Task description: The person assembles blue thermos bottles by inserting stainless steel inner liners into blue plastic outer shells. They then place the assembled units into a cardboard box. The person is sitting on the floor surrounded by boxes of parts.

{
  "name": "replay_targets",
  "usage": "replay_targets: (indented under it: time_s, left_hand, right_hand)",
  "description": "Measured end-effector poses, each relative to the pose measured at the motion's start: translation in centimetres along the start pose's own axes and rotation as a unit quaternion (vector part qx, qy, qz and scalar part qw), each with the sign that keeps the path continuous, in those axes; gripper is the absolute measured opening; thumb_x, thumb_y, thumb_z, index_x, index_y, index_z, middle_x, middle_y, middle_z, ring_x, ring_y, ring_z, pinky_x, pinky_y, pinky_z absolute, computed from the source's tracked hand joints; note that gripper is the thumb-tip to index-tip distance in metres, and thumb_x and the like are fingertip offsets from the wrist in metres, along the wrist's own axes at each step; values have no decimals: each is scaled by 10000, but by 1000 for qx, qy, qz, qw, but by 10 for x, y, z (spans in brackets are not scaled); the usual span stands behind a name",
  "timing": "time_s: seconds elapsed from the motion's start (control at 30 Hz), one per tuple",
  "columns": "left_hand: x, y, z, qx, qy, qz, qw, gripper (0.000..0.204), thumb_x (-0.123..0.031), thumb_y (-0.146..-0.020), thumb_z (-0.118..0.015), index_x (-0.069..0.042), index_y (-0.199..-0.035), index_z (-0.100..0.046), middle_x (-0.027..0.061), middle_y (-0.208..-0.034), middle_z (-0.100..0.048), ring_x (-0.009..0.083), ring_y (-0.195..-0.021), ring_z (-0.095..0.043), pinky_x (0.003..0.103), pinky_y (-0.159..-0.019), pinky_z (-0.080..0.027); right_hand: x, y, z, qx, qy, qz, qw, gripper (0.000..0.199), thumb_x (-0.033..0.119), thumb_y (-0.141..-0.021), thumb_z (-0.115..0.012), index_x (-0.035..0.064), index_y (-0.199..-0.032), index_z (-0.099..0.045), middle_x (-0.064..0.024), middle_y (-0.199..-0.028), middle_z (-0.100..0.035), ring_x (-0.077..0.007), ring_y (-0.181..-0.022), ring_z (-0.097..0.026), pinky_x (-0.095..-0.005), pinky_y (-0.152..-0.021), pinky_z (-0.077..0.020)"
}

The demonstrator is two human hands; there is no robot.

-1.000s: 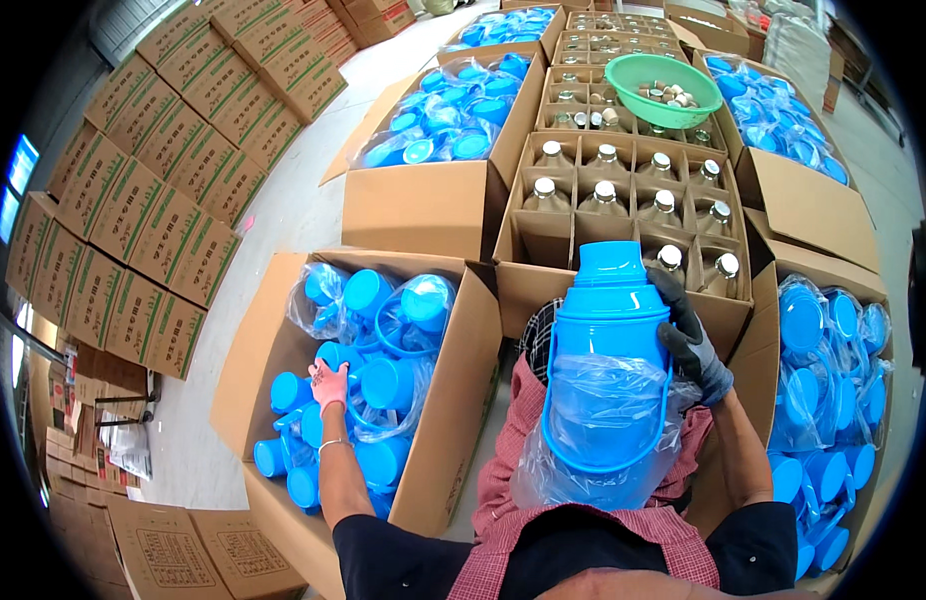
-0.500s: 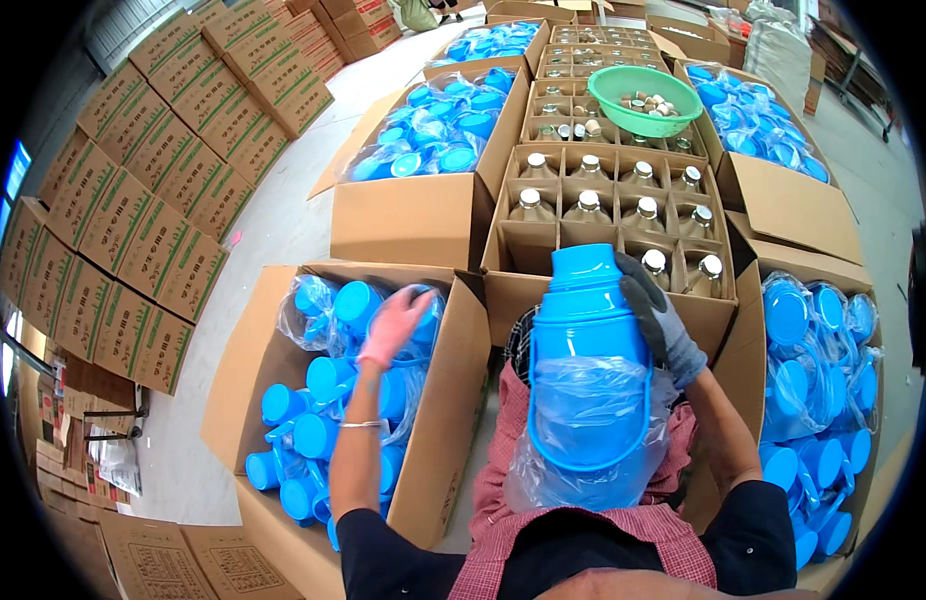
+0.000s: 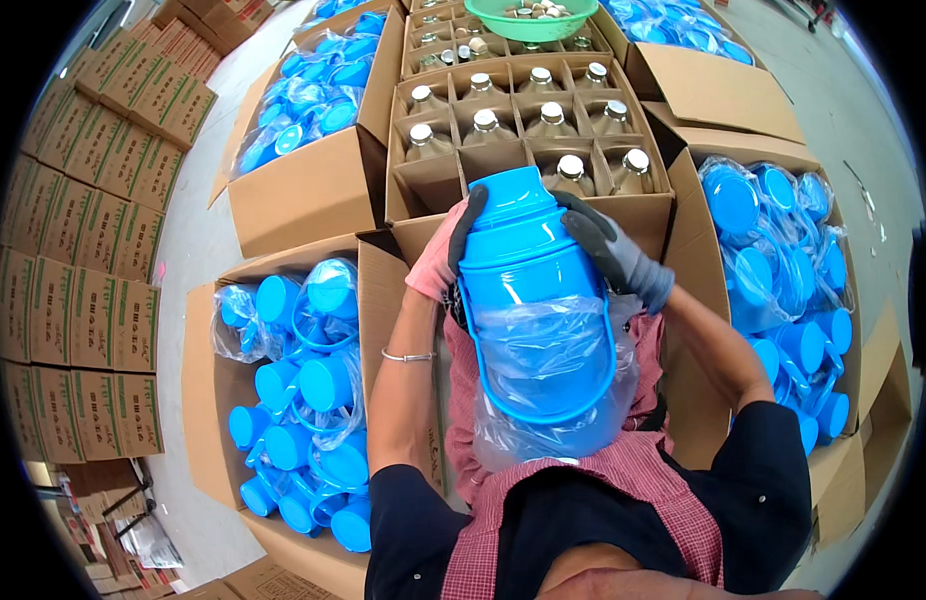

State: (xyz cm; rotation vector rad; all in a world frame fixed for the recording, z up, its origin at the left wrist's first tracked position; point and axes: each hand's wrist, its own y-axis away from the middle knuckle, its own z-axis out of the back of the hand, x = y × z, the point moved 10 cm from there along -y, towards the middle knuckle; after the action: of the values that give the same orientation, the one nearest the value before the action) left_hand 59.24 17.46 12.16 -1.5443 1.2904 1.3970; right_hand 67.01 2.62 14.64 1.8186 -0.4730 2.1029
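A blue plastic thermos flask (image 3: 533,265) stands tilted in front of my body, with a wire-like blue carrying handle hanging down its front. Clear plastic bag (image 3: 543,340) wraps its lower part. My left hand (image 3: 449,245), in a pink and dark glove, presses against the upper left side near the rim. On the opposite side, my right hand (image 3: 615,250) in a grey and black glove grips the same upper section. Both hands are closed round the flask. Just beyond it, a divided carton (image 3: 423,205) holds several glass bottle liners (image 3: 483,125) with white tops.
An open carton (image 3: 208,400) of blue flask parts stands at left, another (image 3: 698,240) at right. Farther off, a green basin (image 3: 533,25) of small pale pieces rests on cartons. Stacked printed boxes (image 3: 93,310) line the far left.
My left hand has come from the left carton onto the flask's upper left side. My right hand stays on the flask. The view has shifted, so the surroundings sit differently in the picture.
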Motion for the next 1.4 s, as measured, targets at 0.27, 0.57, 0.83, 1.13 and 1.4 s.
replay_targets:
  time_s: [0.27, 0.57, 0.83, 1.13, 1.4]
  left_hand:
    - [-22, 14, 7, -78, -308, -82, 945, 498, -352, -944, -519, -32, -1320, -453, 176, -1254, -527, 289, -1155, -510, 371, -989, -396]
    - [-24, 22, 18, -144, -53, -54, 987, 581, -413, -982, -419, 51, -1331, -442, 195, -1338, -475, 280, -1287, -400, 312, -1098, -253]
    - [-24, 16, 19, -88, -144, -73, 983, 531, -380, -1007, -362, 75, -1253, -482, 186, -1231, -559, 271, -1193, -485, 310, -1037, -321]
    - [3, 20, 53, -137, -154, -36, 978, 502, -362, -1000, -398, 58, -1259, -491, 160, -1230, -567, 236, -1177, -510, 312, -1005, -374]
    - [-36, 16, 17, -39, -181, -88, 979, 544, -397, -999, -394, 67, -1271, -480, 178, -1202, -583, 247, -1199, -503, 311, -1019, -377]
  right_hand:
    - [36, -54, -18, 42, 13, 70, 997, 429, 323, -962, -482, 39, -1283, -482, -196, -1135, -566, -247, -1076, -545, -416, -924, -440]
    - [55, -75, -25, 35, 62, 164, 984, 547, 376, -890, -612, 53, -1310, -475, -149, -1278, -510, -268, -1184, -496, -369, -1016, -377]
    - [76, -83, -32, 53, 142, 196, 969, 507, 353, -858, -660, 47, -1244, -542, -167, -1240, -544, -269, -1128, -543, -337, -983, -417]
    - [78, -83, -39, 54, 197, 243, 948, 551, 314, -876, -624, 7, -1308, -472, -184, -1300, -502, -256, -1236, -461, -359, -1023, -373]
    - [15, -88, -4, 45, 17, 140, 989, 533, 338, -899, -615, 34, -1317, -484, -152, -1293, -517, -223, -1204, -486, -344, -1010, -388]
